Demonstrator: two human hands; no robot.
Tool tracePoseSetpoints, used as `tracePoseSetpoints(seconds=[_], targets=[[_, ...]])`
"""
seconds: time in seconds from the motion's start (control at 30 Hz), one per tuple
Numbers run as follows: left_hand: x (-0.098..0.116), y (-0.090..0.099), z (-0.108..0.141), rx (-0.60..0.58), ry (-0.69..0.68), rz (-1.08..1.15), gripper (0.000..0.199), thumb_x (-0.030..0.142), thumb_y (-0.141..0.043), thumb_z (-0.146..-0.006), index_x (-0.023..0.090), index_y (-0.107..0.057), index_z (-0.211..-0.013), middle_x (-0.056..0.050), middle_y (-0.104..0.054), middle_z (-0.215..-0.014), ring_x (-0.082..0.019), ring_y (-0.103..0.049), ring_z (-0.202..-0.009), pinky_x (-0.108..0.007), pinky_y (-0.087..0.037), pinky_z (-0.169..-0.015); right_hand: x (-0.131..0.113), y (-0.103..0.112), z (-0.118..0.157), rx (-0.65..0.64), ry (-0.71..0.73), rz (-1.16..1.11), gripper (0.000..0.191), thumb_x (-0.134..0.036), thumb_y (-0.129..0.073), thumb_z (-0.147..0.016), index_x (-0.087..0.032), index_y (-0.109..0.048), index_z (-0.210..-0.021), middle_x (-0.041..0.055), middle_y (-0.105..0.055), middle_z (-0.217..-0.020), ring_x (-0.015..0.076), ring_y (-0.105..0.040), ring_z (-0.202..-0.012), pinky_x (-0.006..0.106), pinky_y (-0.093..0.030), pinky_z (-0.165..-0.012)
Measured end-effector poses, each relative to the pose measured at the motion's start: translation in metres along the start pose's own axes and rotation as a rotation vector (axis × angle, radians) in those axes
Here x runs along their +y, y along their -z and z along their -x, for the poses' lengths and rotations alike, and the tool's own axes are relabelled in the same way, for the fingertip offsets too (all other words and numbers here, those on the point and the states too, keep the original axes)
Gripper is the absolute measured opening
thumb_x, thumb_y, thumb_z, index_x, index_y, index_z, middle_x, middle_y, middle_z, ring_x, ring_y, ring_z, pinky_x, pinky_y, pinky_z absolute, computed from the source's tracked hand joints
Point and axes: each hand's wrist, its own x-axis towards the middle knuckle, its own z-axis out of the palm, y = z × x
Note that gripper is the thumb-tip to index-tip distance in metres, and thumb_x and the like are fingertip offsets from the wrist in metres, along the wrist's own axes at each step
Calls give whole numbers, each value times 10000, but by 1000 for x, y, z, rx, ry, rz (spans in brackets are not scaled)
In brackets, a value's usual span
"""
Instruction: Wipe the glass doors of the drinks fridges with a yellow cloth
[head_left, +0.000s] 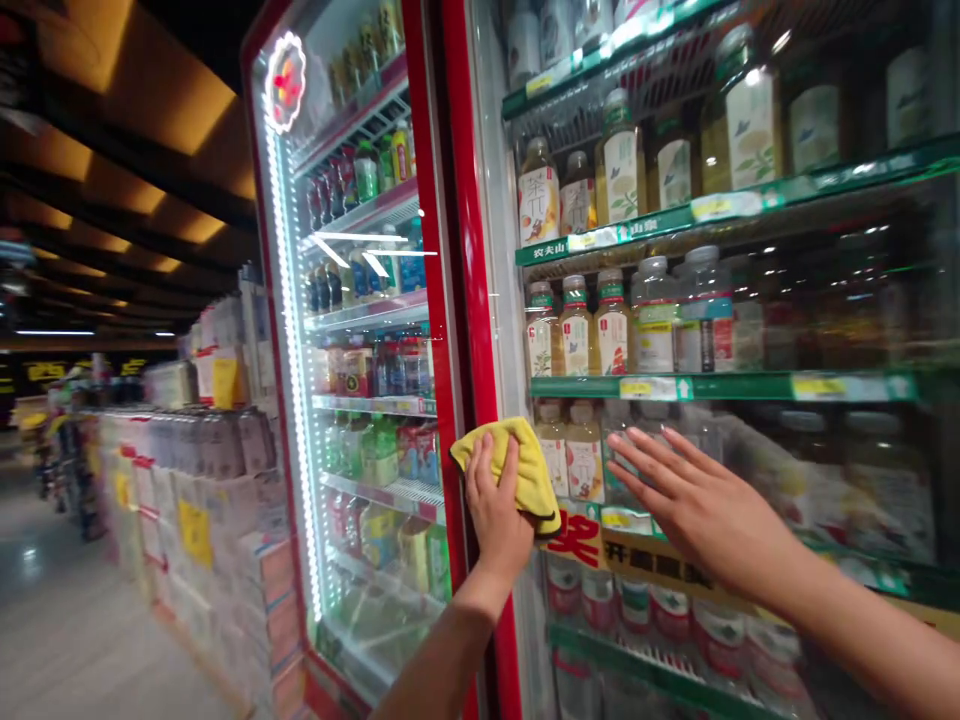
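Left hand (496,505) grips yellow cloth (537,470) — right hand (694,492) open — bottle label (538,205) reads "茶π".

Green-edged metal cooler shelves (720,387) on the right of the frame carried clear plastic drink bottles with white labels (576,335). At the left, the smooth grey floor (67,640) bore stacked pale cartons wrapped in plastic (217,560).

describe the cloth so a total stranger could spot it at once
Find the drinks fridge with green shelf edges. At its red frame, under the left hand, is a cloth. It is plain yellow with a dark edge, unlike the labelled bottles behind the glass.
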Motion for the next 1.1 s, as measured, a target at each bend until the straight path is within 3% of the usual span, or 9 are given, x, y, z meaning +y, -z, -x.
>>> tracePoseSetpoints(seconds=[0.1, 0.27, 0.43, 0.5, 0.6, 0.73, 0.87, 0.93, 1.1], targets=[[1, -3, 4, -54, -86, -56, 802, -6, -487, -846, 316, -391, -1574, -71, -309, -1691, -291, -208, -1587, -588, -184, -1285, 2, -4, 12, -10, 1, 25, 543, -163, -507, -931, -223, -549, -1469, 57, -413, -1636, 250, -407, -1501, 506, -349, -1237], [17, -14, -8, -67, 13, -148, 860, 1, -514, -820, 242, -303, -1618, -85, -123, -1740, -320, -85, -1605, -581, -143, -1294, 5, -14, 20, -34, -40, -17, 596, -110, -426, -950, -276, -508, -1516, 22, -366, -1658, 266, -311, -1546, 560, -288, -1261], [12, -11, 27, -207, -287, -149, 868, 3, -525, -821, 323, -323, -1603, -55, -193, -1726, -300, -139, -1598, -618, -129, -1282, 5, -13, 15, -75, -47, -5, 588, -106, -435, -963, -262, -497, -1526, 54, -359, -1657, 283, -305, -1546, 577, -287, -1256], [11, -9, 17, -236, -316, -143, 864, -17, -496, -820, 338, -341, -1592, -44, -229, -1718, -277, -169, -1594, -606, -150, -1280, 7, -7, 12, -103, -24, 13, 574, -108, -443, -967, -251, -506, -1519, 67, -360, -1652, 274, -314, -1543, 558, -298, -1256], [32, -14, -23, -140, -164, -129, 890, -49, -471, -793, 297, -330, -1601, -73, -193, -1726, -286, -144, -1599, -612, -148, -1275, 9, 6, 19, -157, 28, 33, 607, -87, -493, -925, -243, -517, -1511, 66, -368, -1646, 259, -342, -1531, 517, -297, -1264], [77, -28, -37, -74, -79, -94, 905, 30, -582, -803, 256, -276, -1624, -116, -133, -1734, -344, -106, -1600, -650, -112, -1265, 14, 29, 62, -227, 36, 93, 604, -66, -547, -859, -232, -601, -1437, 64, -418, -1622, 262, -401, -1502, 509, -307, -1259], [73, -26, 3, -238, -452, -49, 876, 0, -538, -814, 362, -346, -1589, -30, -230, -1720, -270, -135, -1602, -594, -108, -1285, 27, 53, 121, -208, -38, 171, 713, -30, -558, -806, -275, -557, -1475, 30, -378, -1649, 264, -344, -1532, 517, -311, -1255], [64, -23, 7, -282, -515, -35, 875, -29, -509, -797, 379, -395, -1563, -19, -291, -1701, -252, -170, -1596, -582, -117, -1287, 38, 61, 140, -204, -74, 194, 799, -2, -544, -786, -304, -489, -1524, 13, -335, -1671, 271, -285, -1555, 536, -307, -1254], [107, -37, -27, -83, -198, -55, 848, 14, -565, -821, 311, -363, -1589, -90, -194, -1726, -325, -138, -1598, -644, -117, -1268, 52, 65, 150, -263, -171, 169, 849, 31, -494, -779, -297, -430, -1560, 36, -266, -1701, 314, -188, -1577, 597, -337, -1222]])
